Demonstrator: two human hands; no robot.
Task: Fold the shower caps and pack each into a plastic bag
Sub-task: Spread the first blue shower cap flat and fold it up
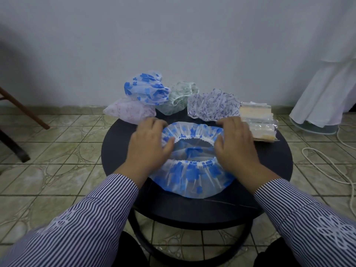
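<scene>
A clear shower cap with blue flowers (192, 176) lies flat on the round black table (115, 151), its elastic opening facing up. My left hand (148, 143) presses flat on the cap's left side, fingers spread. Over on the right side my right hand (235, 143) presses down the same way, thumb at the elastic rim. A stack of clear plastic bags (258, 122) sits at the table's right, just beyond my right hand.
Several more caps lie along the table's far edge: blue-flowered (146, 89), pink (129, 111), green (181, 100) and purple-patterned (213, 106). A white cord (327, 162) trails on the tiled floor at right, near white fabric (325, 93). A wooden leg (23, 108) slants at left.
</scene>
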